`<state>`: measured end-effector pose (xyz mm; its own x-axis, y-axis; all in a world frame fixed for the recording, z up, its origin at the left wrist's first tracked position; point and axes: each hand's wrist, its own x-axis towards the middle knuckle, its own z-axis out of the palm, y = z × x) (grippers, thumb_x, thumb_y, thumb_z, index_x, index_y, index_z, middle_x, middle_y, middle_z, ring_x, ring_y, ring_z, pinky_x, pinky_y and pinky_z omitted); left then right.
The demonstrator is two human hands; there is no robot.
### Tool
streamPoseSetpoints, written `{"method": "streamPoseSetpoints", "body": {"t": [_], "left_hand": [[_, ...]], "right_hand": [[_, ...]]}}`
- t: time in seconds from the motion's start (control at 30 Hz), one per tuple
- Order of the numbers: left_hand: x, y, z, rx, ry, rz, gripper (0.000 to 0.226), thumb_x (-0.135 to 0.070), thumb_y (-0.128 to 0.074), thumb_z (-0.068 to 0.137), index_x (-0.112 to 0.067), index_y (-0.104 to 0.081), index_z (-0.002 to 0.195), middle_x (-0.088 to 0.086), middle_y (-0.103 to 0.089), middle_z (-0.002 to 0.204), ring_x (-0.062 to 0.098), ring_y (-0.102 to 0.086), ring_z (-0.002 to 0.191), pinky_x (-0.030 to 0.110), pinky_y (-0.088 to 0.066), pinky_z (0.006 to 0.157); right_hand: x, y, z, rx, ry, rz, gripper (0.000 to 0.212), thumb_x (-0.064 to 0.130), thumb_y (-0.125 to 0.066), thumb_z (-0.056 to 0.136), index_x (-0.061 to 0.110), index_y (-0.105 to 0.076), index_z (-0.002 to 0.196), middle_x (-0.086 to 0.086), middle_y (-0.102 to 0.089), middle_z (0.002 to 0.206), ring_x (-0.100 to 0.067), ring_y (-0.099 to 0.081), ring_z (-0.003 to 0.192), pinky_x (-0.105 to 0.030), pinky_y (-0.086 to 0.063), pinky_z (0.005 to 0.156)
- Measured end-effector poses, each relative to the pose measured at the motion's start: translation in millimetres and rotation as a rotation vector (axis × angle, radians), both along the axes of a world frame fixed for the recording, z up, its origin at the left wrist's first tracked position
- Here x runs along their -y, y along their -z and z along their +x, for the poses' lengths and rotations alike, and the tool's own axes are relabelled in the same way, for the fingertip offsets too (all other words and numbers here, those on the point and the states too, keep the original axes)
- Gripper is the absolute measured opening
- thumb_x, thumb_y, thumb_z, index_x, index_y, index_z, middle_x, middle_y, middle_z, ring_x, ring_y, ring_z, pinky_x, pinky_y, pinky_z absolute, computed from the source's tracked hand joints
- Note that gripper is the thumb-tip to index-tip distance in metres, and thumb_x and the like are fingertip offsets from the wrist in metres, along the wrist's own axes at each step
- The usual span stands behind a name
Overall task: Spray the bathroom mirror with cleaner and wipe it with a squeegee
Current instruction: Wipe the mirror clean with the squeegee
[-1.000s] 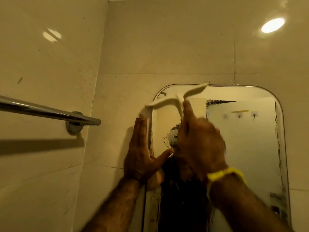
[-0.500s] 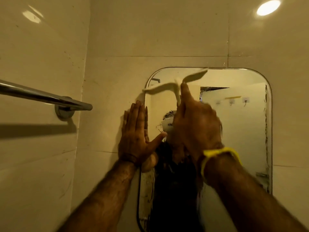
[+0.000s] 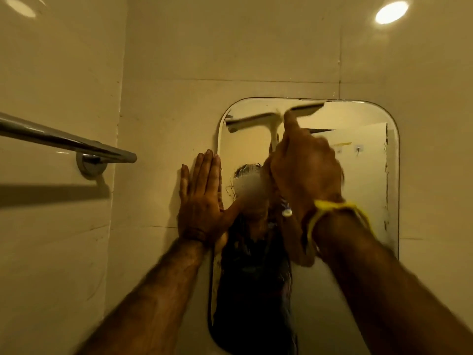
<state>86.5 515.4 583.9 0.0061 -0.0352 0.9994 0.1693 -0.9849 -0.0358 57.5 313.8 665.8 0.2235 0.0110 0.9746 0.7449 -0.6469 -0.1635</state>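
A rounded rectangular mirror (image 3: 368, 180) hangs on the tiled wall ahead. My right hand (image 3: 304, 170), with a yellow band at the wrist, is closed around the handle of a pale squeegee (image 3: 258, 120). Its blade lies tilted against the glass just under the mirror's top edge, spanning the upper left part. My left hand (image 3: 202, 198) rests flat with fingers straight on the wall at the mirror's left edge, thumb reaching over the glass. No spray bottle is in view. The mirror reflects a dark-clothed person.
A chrome towel bar (image 3: 64, 142) juts out from the left wall at about hand height, ending near the corner. Beige tiles cover both walls. A round ceiling light reflection (image 3: 391, 12) shines at the upper right.
The squeegee blade has shifted a little to the right along the mirror's top, now fully on the glass. My left hand has stayed pressed at the mirror's left edge.
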Motion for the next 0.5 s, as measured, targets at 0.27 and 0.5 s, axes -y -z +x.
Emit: {"method": "streamPoseSetpoints", "body": {"t": [0.27, 0.5], "left_hand": [[0, -2, -2, -0.010, 0.009, 0.031, 0.092, -0.069, -0.043, 0.091, -0.006, -0.028, 0.156, 0.013, -0.022, 0.164, 0.028, -0.016, 0.154, 0.057, -0.008, 0.123], [1, 0, 0, -0.007, 0.023, 0.048, 0.090, -0.072, -0.032, 0.093, -0.008, -0.029, 0.156, 0.011, -0.024, 0.164, 0.029, -0.017, 0.153, 0.057, -0.006, 0.123]], "right_hand": [[10, 60, -14, -0.088, 0.014, -0.057, 0.058, 0.029, -0.039, 0.097, 0.026, -0.017, 0.151, 0.002, -0.056, 0.064, -0.013, -0.056, 0.050, -0.035, -0.058, 0.052], [15, -6, -7, -0.036, 0.088, 0.020, 0.046, 0.017, -0.042, 0.096, 0.024, -0.036, 0.141, -0.005, -0.066, 0.082, -0.019, -0.060, 0.067, -0.032, -0.050, 0.055]]}}
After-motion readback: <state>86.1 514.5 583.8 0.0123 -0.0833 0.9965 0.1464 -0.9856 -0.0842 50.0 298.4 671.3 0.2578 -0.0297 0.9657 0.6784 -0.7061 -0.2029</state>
